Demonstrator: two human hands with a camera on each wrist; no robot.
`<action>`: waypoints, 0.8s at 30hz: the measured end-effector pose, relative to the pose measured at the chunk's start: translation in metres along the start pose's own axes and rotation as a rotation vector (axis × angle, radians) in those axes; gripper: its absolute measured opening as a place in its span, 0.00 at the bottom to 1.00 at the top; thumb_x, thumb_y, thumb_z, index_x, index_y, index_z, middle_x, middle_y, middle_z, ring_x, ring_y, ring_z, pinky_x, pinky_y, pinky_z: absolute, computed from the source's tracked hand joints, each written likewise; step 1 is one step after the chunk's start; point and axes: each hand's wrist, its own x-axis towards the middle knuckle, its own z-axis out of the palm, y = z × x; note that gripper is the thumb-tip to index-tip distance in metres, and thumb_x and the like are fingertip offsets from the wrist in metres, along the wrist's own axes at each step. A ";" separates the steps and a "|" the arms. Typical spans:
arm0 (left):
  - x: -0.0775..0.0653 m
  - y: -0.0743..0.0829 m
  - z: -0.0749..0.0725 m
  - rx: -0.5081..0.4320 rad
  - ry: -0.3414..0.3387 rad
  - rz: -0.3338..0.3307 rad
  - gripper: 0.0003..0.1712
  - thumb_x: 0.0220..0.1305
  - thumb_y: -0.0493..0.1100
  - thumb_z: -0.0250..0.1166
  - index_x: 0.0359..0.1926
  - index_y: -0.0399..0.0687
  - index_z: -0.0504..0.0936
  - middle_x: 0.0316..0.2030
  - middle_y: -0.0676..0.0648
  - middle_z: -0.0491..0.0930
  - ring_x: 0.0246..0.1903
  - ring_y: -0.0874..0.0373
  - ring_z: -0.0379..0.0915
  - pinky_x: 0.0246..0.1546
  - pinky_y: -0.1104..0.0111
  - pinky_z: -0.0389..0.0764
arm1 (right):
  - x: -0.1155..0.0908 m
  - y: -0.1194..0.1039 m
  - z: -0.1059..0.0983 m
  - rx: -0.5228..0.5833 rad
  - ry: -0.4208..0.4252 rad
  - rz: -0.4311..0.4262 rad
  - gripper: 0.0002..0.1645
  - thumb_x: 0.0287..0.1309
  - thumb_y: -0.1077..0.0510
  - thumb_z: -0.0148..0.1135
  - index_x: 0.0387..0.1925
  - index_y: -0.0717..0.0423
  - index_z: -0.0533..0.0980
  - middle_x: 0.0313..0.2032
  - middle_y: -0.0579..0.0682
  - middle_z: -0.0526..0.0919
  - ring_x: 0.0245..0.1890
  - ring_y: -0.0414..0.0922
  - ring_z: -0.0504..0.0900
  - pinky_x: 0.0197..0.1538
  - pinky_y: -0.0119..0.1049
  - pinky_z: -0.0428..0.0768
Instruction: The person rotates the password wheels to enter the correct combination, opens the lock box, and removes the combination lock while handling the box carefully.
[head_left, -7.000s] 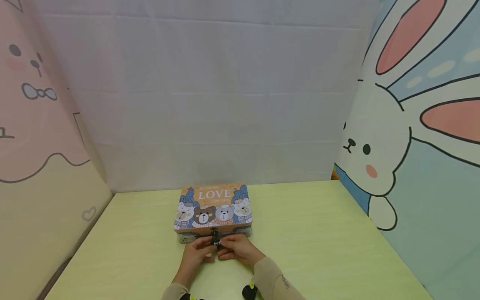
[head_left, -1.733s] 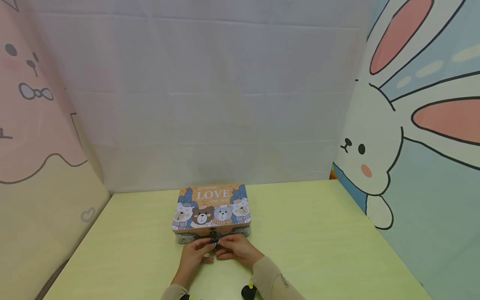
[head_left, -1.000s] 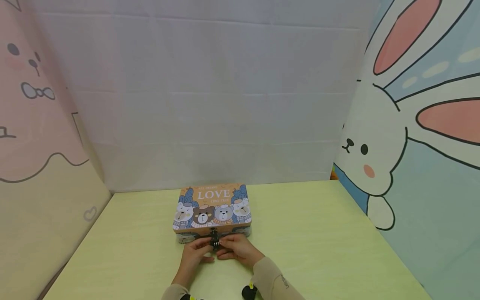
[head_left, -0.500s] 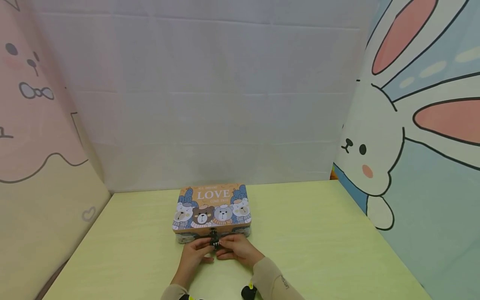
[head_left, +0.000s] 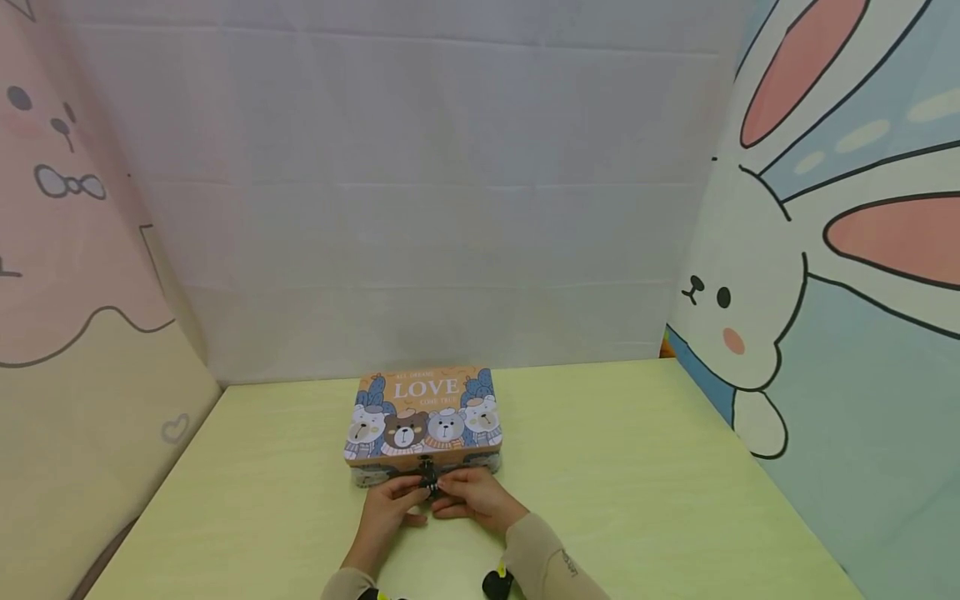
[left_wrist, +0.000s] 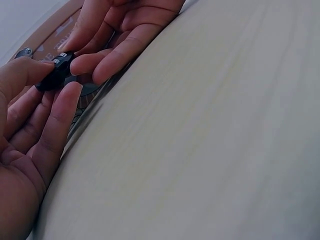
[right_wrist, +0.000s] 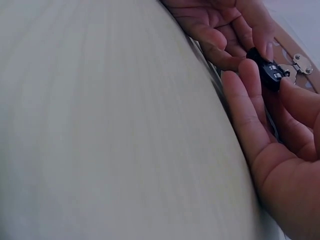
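Observation:
A small black combination padlock hangs at the front clasp of a closed tin box printed with bears and the word LOVE. Pale number dials show on the padlock in both wrist views. From the left side, my left hand pinches the padlock between thumb and fingers. My right hand pinches its other side, with the thumb close to the dials. In the right wrist view a metal clasp sits just beyond the padlock. The digits are too small to read.
The box stands on a pale yellow-green table, near its back edge. A white cloth hangs behind. Cartoon-printed panels, including a rabbit, flank the table on both sides.
Both hands keep holding the padlock in the same place, with only tiny finger shifts. The box has not moved; the head view sways slightly.

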 end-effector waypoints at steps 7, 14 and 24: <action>0.000 -0.001 0.000 -0.019 -0.002 0.004 0.16 0.61 0.26 0.65 0.47 0.16 0.77 0.38 0.38 0.85 0.30 0.58 0.82 0.26 0.62 0.89 | 0.000 0.000 0.000 -0.004 -0.004 0.003 0.13 0.71 0.67 0.54 0.49 0.74 0.77 0.37 0.57 0.84 0.33 0.46 0.86 0.50 0.48 0.86; 0.001 -0.002 0.001 -0.023 0.003 -0.004 0.15 0.63 0.28 0.65 0.47 0.16 0.77 0.37 0.41 0.85 0.31 0.59 0.82 0.28 0.60 0.89 | -0.001 -0.001 0.000 -0.003 -0.002 0.006 0.13 0.71 0.67 0.53 0.48 0.74 0.77 0.38 0.57 0.84 0.34 0.46 0.86 0.50 0.48 0.86; -0.001 0.001 0.000 -0.042 0.025 -0.021 0.15 0.66 0.31 0.60 0.47 0.17 0.78 0.36 0.46 0.83 0.31 0.59 0.80 0.30 0.61 0.89 | -0.003 -0.003 0.000 -0.008 -0.020 0.005 0.13 0.72 0.67 0.53 0.48 0.75 0.76 0.39 0.57 0.84 0.36 0.47 0.86 0.51 0.48 0.85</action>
